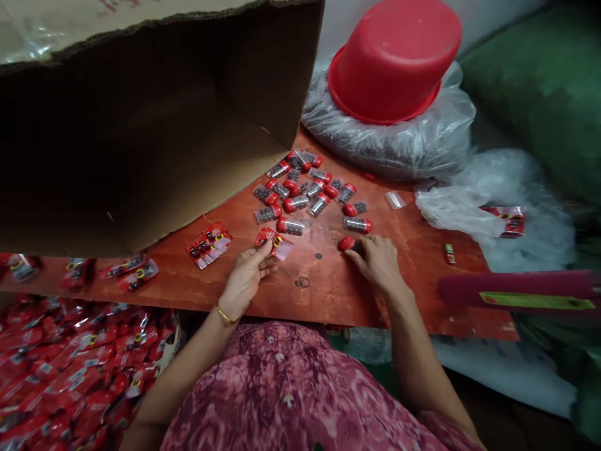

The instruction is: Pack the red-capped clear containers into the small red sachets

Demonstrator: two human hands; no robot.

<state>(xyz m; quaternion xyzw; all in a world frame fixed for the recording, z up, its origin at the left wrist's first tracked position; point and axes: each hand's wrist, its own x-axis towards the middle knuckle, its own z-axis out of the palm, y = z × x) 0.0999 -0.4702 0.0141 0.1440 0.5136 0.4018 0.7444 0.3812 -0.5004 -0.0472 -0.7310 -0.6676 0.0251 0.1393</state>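
Note:
My left hand (245,277) pinches a small clear packet with a red printed header (274,242) on the reddish-brown board (319,282). My right hand (377,261) has its fingers closed on a small red-capped tube (348,243) lying on the board. Several more red-capped tubes of dark beads (307,188) lie in a loose heap just beyond both hands. A short stack of red header packets (209,243) rests left of my left hand.
A large open cardboard box (141,125) looms at the left. A red plastic basin (394,59) sits upside down on a clear bag of dark beads (389,144). Filled red packets (61,369) pile below the board at left. Crumpled plastic (493,200) lies right.

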